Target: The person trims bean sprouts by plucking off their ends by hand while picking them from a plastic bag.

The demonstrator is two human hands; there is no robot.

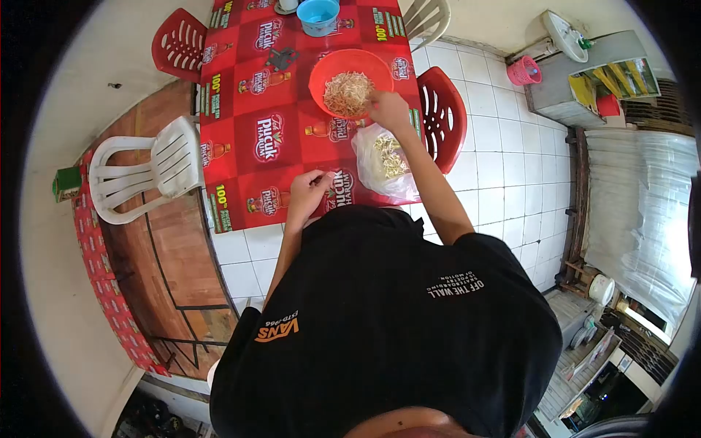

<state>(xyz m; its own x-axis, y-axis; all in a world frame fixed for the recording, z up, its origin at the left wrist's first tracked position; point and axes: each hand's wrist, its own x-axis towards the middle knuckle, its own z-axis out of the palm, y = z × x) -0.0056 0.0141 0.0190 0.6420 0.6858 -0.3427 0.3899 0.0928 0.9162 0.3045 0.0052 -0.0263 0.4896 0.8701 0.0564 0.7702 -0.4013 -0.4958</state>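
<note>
Bean sprouts [347, 93] lie heaped in a wide orange-red bowl [321, 73] on the table. My right hand [389, 109] is over the bowl's near right rim, its fingers bent down beside the heap; whatever they hold is too small to make out. Closer to me sits a clear plastic bag [365, 150], open at the top, with more bean sprouts [391, 158] inside. Left of the bag, my left hand [310, 191] is above the table near its front edge. Its fingers are curled in towards the thumb, and anything pinched there cannot be made out.
A red printed cloth [241, 157] covers the table. Farther back stand a blue tub [319, 18] and a dark flat object [282, 58]. Red chairs [443, 120] flank the table, with a white plastic chair [171, 160] at the left.
</note>
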